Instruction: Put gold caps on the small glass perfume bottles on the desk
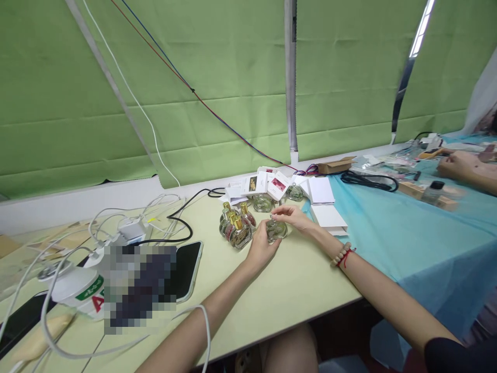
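Currently 1 bottle point(275, 230), round glass, sits on the table point(295, 290) between both hands, touching each. Left hand point(261, 249) cups its near-left side, fingers curled around it. Right hand point(292, 215) pinches its top from the far-right side. Long axis upright, neck pointing up. 3 gold-capped bottles point(236, 226) stand just left of the left hand.

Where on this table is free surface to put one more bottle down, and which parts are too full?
Bare table lies at the near edge, between the two forearms. The blue cloth right of the white cards is open too. Crowded: behind the held bottle among the gold-capped bottles, and the cables at left.
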The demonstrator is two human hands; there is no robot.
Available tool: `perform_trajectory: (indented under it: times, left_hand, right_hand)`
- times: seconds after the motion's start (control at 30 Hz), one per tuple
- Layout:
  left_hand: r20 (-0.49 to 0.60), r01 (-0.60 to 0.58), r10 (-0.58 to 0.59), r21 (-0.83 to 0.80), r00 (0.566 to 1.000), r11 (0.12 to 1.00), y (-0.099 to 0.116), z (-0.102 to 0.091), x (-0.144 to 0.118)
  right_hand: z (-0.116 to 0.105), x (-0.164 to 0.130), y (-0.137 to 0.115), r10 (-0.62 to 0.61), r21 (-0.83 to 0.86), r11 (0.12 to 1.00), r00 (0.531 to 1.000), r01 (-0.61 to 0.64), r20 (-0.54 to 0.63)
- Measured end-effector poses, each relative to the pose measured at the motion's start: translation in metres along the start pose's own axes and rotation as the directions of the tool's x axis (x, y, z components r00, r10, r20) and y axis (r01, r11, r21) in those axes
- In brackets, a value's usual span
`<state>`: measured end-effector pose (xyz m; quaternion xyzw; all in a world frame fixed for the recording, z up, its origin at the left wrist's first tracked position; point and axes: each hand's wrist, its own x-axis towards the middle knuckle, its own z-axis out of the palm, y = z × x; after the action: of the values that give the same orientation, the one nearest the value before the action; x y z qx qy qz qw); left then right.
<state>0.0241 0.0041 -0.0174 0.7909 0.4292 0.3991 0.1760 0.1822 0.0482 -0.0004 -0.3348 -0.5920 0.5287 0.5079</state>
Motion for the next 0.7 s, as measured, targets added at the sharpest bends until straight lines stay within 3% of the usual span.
perform_trajectory:
  times: [0.37,0.7]
  left_hand:
    - [-0.003,-0.032,0.032,-0.008,0.999,0.999,-0.0019,0.0006,0.0004]
    - [-0.001,-0.017,0.017,-0.007,1.000,1.000,-0.0024,0.0013,0.0008]
  right_hand:
    - [0.0014,-0.0017,-0.0042,-0.029,0.008,1.000,0.999,0.029,-0.017]
    - [-0.0009,-0.0027,-0.0066,-0.110,-0.143,0.984,0.994,0.108,-0.007]
